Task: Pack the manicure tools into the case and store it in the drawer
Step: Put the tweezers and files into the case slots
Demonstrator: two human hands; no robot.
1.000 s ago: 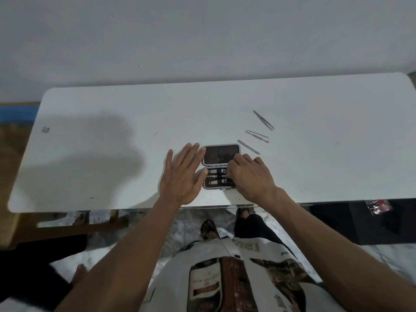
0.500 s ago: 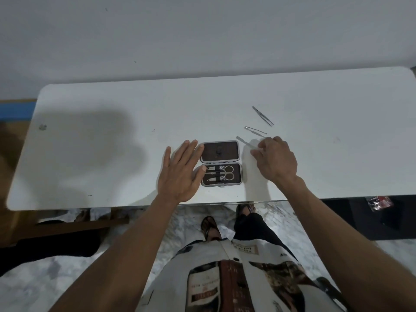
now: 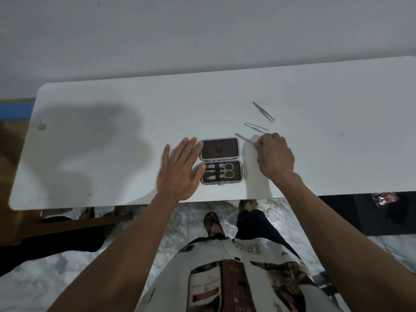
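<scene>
The manicure case [image 3: 239,175] lies open near the front edge of the white table [image 3: 112,154], lid half toward the wall. Its lower half holds scissors [image 3: 227,173] and two nail clippers [image 3: 211,165]. My left hand [image 3: 180,170] rests flat on the table, fingers spread, touching the case's left side. My right hand [image 3: 273,156] is to the right of the case, fingertips pinched on one end of a thin metal file [image 3: 244,138]. Beyond it lie a slim metal pick [image 3: 256,126] and tweezers [image 3: 263,111].
The table's front edge runs just below the case. A small mark [image 3: 41,126] sits at the table's far left. Under the table are my legs and sandals [image 3: 212,224], a wooden frame at left, and a dark unit [image 3: 382,212] at right.
My right hand left the case's lower half and moved right and away to the metal file, closing its fingertips on it. My left hand stayed by the case.
</scene>
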